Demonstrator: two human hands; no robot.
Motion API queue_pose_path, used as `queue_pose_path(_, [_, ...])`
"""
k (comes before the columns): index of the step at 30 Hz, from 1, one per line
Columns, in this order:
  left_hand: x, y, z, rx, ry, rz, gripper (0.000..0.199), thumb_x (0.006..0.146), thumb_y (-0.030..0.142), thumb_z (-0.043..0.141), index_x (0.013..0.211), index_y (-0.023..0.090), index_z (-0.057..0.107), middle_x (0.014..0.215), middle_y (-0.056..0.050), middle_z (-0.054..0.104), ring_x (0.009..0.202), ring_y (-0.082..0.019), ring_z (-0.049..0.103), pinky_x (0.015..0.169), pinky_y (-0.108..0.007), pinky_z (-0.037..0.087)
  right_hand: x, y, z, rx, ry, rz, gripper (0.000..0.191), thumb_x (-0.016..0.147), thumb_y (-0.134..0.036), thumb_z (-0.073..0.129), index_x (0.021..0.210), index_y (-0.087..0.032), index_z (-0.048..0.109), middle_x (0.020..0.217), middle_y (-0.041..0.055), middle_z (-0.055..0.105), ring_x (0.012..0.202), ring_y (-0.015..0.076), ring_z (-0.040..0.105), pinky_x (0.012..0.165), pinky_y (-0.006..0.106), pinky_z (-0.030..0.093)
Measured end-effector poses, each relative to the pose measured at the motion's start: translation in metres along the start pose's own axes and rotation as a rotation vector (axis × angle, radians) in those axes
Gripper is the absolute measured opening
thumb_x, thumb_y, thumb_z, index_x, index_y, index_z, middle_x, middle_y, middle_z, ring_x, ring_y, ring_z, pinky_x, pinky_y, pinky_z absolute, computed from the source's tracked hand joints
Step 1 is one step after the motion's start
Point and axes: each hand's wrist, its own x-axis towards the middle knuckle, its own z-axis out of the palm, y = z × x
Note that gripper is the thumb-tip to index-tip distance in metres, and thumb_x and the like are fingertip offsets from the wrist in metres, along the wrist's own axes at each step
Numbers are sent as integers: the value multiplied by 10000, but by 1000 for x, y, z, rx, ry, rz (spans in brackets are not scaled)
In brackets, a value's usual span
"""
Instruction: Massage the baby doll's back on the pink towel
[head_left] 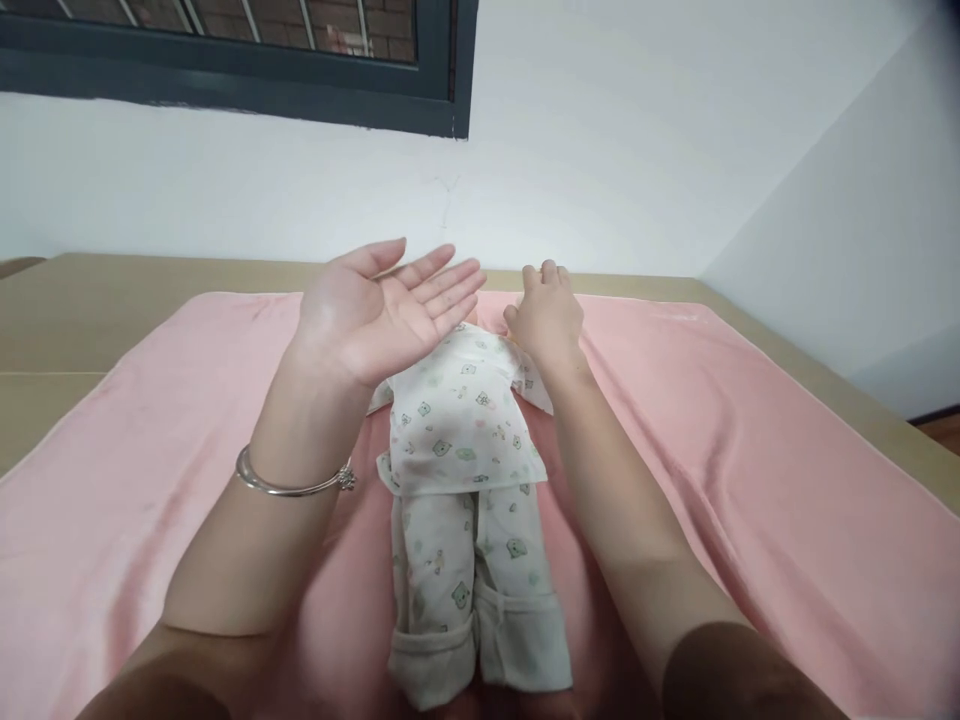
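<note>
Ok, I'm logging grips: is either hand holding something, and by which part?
The left hand is open and holds nothing. The right hand is by a shoulder of the printed top, but whether it grips anything cannot be told.

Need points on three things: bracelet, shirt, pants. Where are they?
Bracelet (289,491): head view, front of the band.
Shirt (465,425): head view, middle of the printed body.
Pants (439,560): head view, upper leg on the image's left side.

White top (469,420) with green bear prints, pink blanket (195,420), silver bangle (289,489).
</note>
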Motion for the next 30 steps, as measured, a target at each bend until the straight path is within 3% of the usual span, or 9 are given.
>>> queue_pose_path(4, [-8,7,2,-46,10,89,520,964,250,409,1480,191,437,1480,-132,565,1373,-290,556,1087,-434,533,-4,-1,-3,2,-34,-1,582,909,-165,472,1482,-116,384,1581,214,344,1501,335,262,1099,508,439])
queue_pose_path(8, [-13,6,3,-19,60,113,543,945,243,442,1488,218,438,1518,-127,531,1402,-253,532,1135,-380,494,-4,-1,-7,10,-92,13,624,926,-200,469,1532,-100,360,1615,209,297,1536,335,221,1182,511,368])
queue_pose_path(13, [-12,-9,6,49,70,51,613,930,262,469,1536,204,390,1581,-150,450,1484,-236,424,1215,-363,390,-1,4,-10,111,-153,10,733,909,-260,536,1588,-141,286,1676,206,171,1574,385,104,1222,626,255])
queue_pose_path(17, [-14,-20,11,105,31,-33,634,962,324,453,1575,224,326,1633,-134,370,1546,-246,286,1258,-402,301,-8,-7,-35,323,-105,-42,676,952,-326,477,1586,-174,297,1683,166,202,1582,372,98,1237,655,202])
queue_pose_path(21, [-29,-28,17,107,-129,-79,601,1022,455,375,1578,233,324,1629,-82,389,1552,-310,232,1247,-471,308,-44,-42,-69,541,-74,-251,547,1033,-415,303,1561,-274,330,1684,49,248,1590,278,125,1281,582,176])
queue_pose_path(24, [-44,-34,22,91,-189,32,591,1028,558,306,1559,303,358,1609,0,422,1551,-331,214,1230,-498,324,-84,-71,-90,599,45,-316,583,1048,-463,136,1593,-275,225,1711,-4,138,1590,214,-121,1311,513,31])
queue_pose_path(27, [-51,-40,29,85,-124,148,588,1025,607,265,1532,339,395,1602,54,424,1561,-293,174,1245,-459,309,-120,-91,-106,641,103,-438,713,1039,-517,68,1602,-85,141,1717,96,37,1570,210,-194,1309,457,-68])
queue_pose_path(30, [-42,-51,30,94,-65,240,569,1038,589,244,1514,329,415,1573,80,463,1565,-219,171,1268,-387,269,-131,-98,-110,705,11,-499,746,1044,-555,56,1597,-66,164,1706,121,115,1587,188,-95,1322,394,17])
